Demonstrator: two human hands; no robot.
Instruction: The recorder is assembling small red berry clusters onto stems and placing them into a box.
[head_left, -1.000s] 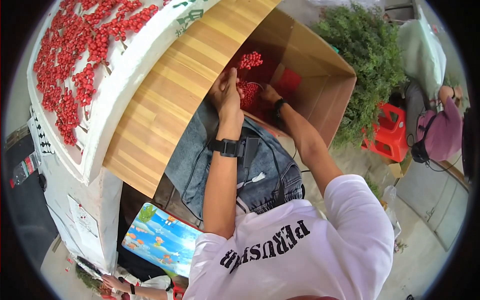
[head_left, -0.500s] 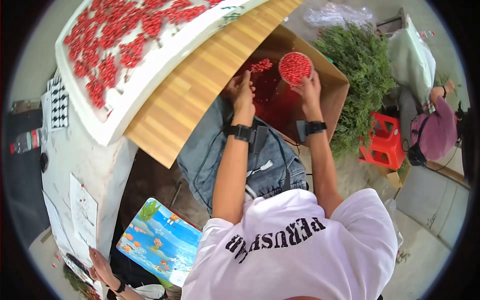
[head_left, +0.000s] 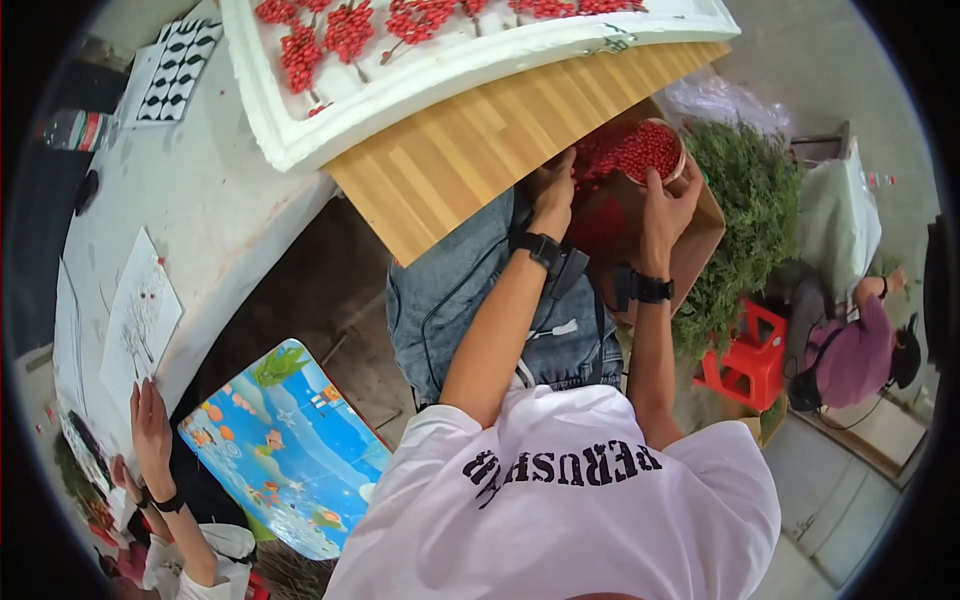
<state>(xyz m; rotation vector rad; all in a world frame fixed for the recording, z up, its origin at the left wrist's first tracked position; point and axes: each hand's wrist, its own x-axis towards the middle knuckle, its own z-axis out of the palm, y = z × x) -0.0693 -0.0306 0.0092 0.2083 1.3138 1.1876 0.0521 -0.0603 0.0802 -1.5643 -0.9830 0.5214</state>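
My right hand grips a round tub full of small red berries, tilted toward the left. Loose berries trail out past its rim on the left side. Below it is an open cardboard box, its inner floor reddish. My left hand is at the box's left side, close under the edge of a wooden board. Its fingers are curled and partly hidden, so what they hold cannot be made out.
A white foam tray of red berry sprigs rests on the board. Leafy green branches stand against the box, a red stool nearby. A cartoon-printed blue tabletop is at lower left. Other people work on both sides.
The tub has gone from nearly level to tilted left, with berries spilling. My left hand has moved nearer the board, and the berry sprig it held no longer shows clearly. The view has shifted.
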